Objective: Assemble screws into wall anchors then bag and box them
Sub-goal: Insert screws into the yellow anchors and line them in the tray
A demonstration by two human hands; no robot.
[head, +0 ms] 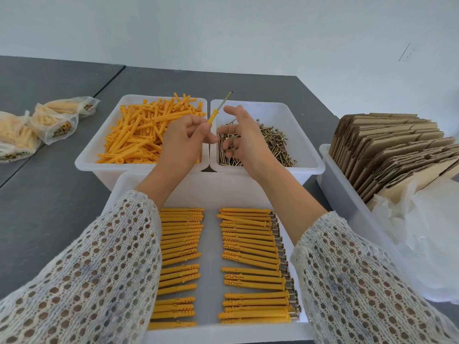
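No writing anywhere; we're pinching a yellow anchor (213,117), screw (226,99) poking out, in our left hand (182,137), right hand (242,135) hanging loose.

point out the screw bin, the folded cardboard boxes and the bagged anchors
screw bin (293,112): head view, bare far wall
folded cardboard boxes (387,147): head view, middle of stack
bagged anchors (56,120): head view, middle bag

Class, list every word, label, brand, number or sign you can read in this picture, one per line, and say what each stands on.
None: no readable text shows anywhere in this view.
The flattened cardboard boxes show bare brown faces, no print.
The white bins carry no labels.
The filled plastic bags show no print.
The wall plate is blank.
The groove marks moulded on the yellow anchors are patterns, not letters.
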